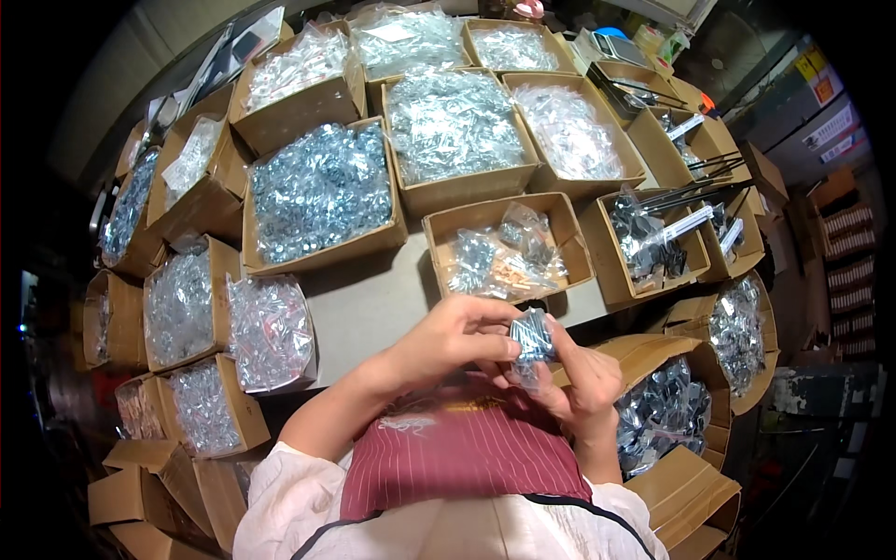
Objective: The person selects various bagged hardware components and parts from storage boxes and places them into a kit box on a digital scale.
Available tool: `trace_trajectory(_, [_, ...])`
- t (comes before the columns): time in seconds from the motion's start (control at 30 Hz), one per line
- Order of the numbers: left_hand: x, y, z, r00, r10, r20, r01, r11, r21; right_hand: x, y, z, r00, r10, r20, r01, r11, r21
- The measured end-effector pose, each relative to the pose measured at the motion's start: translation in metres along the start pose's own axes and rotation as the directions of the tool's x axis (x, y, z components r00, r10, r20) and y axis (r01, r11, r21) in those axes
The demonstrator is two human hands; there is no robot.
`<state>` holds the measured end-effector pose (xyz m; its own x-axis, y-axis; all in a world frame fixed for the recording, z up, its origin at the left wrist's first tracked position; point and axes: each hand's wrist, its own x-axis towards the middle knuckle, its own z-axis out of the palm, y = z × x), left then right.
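Note:
Between my two hands, just in front of my apron, is a small clear plastic bag of screws (pixel 533 338). My left hand (pixel 462 338) pinches its left side with thumb and fingers. On the other side my right hand (pixel 581 371) grips the bag's right edge and lower end. Just beyond my hands stands a shallow cardboard box (pixel 431 245) on the table. Inside it lie several clear bags, among them a bag of dark parts (pixel 474 257) and some tan wooden dowels (pixel 519 271).
Open cardboard boxes of bagged metal hardware (pixel 322 191) crowd the table's far side and left. A box at right holds black parts (pixel 644 245), with thin black rods (pixel 695 187) sticking out. Another box of bagged parts (pixel 665 411) sits close to my right arm. Bare grey tabletop (pixel 359 313) shows at left.

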<state>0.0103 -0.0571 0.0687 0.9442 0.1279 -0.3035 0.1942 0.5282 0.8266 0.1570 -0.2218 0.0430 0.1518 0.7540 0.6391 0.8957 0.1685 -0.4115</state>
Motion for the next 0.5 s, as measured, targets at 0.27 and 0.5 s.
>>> trace_trajectory(0.27, [0.004, -0.012, -0.005, 0.999, 0.030, -0.025, -0.030, 0.999, -0.021, -0.003, 0.004, 0.012, 0.999, 0.051, 0.004, -0.051, 0.997, 0.062])
trace_trajectory(0.5, [0.010, -0.014, -0.006, 0.998, 0.055, -0.041, -0.055, 0.998, 0.012, -0.005, 0.021, 0.005, 0.987, 0.159, 0.026, -0.161, 0.971, 0.178])
